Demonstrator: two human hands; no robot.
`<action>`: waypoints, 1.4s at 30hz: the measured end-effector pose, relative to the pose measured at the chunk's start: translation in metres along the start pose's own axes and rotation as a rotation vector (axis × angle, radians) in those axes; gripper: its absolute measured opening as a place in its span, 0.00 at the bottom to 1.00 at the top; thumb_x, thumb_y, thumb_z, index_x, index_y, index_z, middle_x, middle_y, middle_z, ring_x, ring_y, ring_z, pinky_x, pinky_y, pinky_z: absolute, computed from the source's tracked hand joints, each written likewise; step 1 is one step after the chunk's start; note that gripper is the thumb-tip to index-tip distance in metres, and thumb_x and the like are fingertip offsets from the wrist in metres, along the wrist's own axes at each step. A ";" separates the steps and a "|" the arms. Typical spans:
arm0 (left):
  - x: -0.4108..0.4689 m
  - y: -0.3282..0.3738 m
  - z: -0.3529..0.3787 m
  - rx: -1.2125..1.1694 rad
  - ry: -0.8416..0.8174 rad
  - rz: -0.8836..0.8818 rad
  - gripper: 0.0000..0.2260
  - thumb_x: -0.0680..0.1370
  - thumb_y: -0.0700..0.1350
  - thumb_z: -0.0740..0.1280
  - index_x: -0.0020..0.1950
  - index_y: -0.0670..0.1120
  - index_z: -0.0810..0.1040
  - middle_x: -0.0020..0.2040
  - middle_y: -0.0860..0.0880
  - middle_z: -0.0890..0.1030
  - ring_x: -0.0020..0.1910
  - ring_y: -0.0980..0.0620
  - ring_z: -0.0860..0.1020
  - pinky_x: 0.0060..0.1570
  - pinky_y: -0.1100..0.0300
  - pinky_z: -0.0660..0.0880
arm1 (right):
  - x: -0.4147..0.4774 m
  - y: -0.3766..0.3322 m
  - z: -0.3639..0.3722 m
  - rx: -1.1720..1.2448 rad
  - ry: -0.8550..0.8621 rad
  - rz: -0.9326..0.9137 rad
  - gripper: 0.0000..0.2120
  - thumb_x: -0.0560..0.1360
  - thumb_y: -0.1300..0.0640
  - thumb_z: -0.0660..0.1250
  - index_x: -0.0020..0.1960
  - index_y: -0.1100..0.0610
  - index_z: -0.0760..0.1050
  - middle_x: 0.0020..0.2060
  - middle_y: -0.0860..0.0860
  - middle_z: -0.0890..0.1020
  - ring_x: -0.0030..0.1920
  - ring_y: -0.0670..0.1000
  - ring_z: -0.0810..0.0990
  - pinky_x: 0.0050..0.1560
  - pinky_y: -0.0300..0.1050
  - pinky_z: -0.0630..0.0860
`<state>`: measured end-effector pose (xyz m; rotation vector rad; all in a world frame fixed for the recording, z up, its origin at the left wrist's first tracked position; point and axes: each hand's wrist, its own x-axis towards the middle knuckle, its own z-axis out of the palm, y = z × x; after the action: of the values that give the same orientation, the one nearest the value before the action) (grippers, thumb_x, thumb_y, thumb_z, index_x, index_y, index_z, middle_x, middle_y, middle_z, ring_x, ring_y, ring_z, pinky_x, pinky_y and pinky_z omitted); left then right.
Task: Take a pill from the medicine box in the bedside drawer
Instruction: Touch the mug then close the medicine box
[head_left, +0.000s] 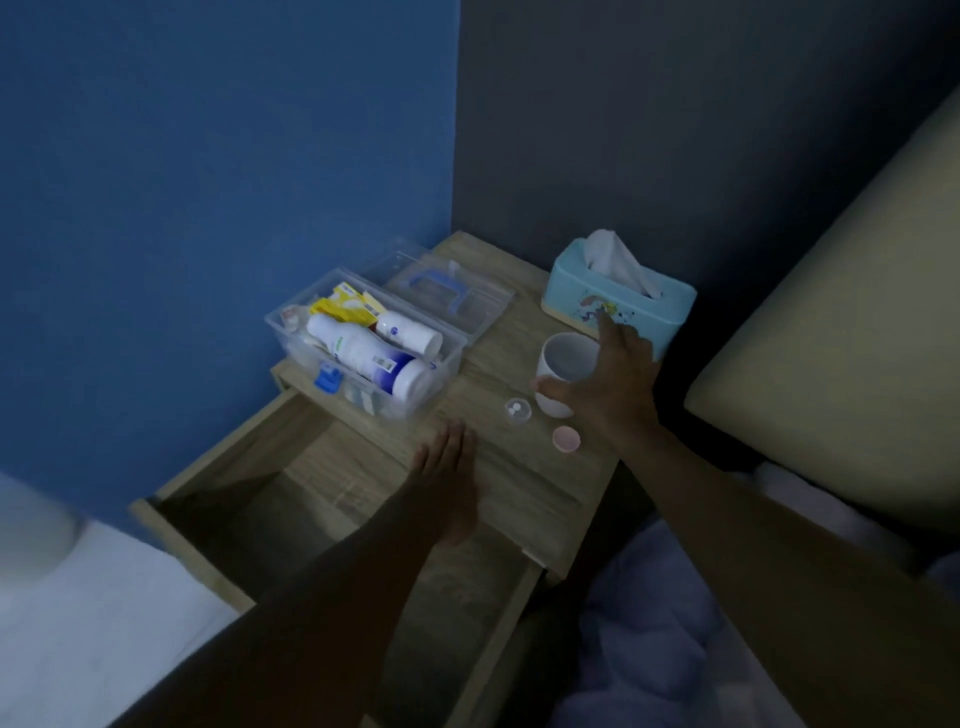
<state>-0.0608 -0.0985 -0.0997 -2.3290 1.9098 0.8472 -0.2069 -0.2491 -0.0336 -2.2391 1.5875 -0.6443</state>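
Head view, from the left: an open bedside drawer lies under the left forearm, and the left hand rests flat and empty on the counter. Beyond that hand sits the clear medicine box, lid off, holding white bottles. Between the hands a small clear pill cup holds two white pills, a pink cap just beside it. The right hand, fingers spread, closes around a white cup, in front of the tissue box.
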 end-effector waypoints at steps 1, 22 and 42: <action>-0.007 -0.005 0.003 0.006 0.050 0.027 0.38 0.80 0.47 0.61 0.79 0.43 0.37 0.80 0.44 0.39 0.79 0.45 0.40 0.77 0.48 0.43 | -0.005 -0.006 0.001 0.030 0.056 -0.072 0.48 0.62 0.40 0.80 0.75 0.54 0.64 0.67 0.53 0.72 0.66 0.56 0.68 0.61 0.47 0.67; -0.030 -0.107 -0.047 -0.197 0.613 -0.104 0.37 0.77 0.35 0.59 0.79 0.39 0.38 0.80 0.41 0.37 0.77 0.48 0.33 0.76 0.55 0.38 | 0.049 -0.114 0.080 1.302 -0.326 0.635 0.23 0.80 0.40 0.59 0.65 0.54 0.77 0.56 0.55 0.84 0.46 0.53 0.86 0.42 0.46 0.83; -0.039 -0.115 -0.043 -0.318 0.423 -0.261 0.38 0.78 0.40 0.61 0.79 0.41 0.38 0.80 0.41 0.37 0.78 0.43 0.37 0.73 0.52 0.40 | -0.044 -0.119 0.084 0.174 -0.104 -0.504 0.21 0.72 0.51 0.74 0.63 0.54 0.76 0.66 0.50 0.74 0.70 0.53 0.70 0.65 0.52 0.75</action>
<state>0.0567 -0.0487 -0.0840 -3.0751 1.6213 0.7214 -0.0793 -0.1684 -0.0524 -2.4992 0.8766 -0.7428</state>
